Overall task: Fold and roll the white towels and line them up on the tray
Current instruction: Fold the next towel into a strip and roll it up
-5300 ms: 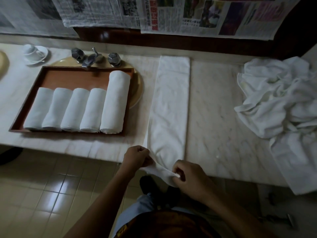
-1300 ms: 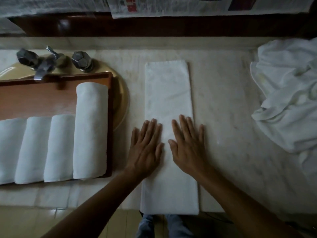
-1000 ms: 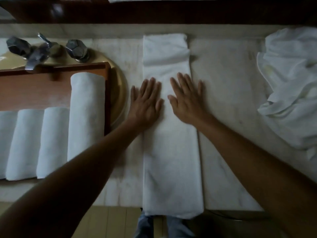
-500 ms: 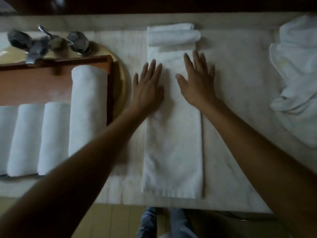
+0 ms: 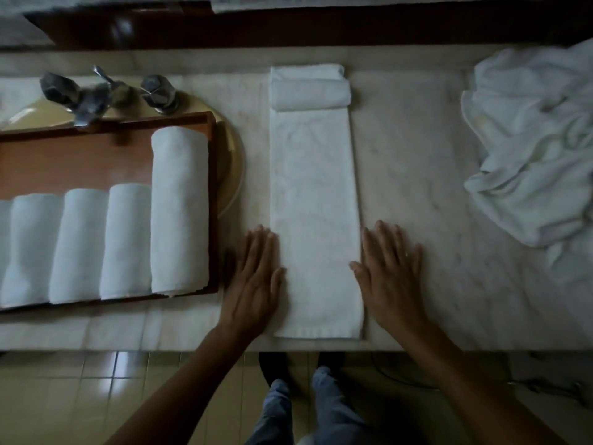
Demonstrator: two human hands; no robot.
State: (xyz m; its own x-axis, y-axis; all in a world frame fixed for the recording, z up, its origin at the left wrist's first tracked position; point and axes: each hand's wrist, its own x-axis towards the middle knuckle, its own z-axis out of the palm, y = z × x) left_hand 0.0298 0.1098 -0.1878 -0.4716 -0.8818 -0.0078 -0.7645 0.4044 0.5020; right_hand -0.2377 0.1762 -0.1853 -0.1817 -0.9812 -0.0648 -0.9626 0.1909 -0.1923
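Here the long folded white towel (image 5: 314, 220) lies flat on the pale marble table (image 5: 417, 187), far end rolled; the left hand (image 5: 253, 277) and right hand (image 5: 391, 271) flank its near end, each grip spread flat. Nearby, rolled white towels (image 5: 179, 210) line the brown wooden tray (image 5: 73, 165).

Dim, grainy view; floor tiles (image 5: 109, 374) catch glare, faucet (image 5: 96, 97) seems motion-blurred, edges bow slightly.
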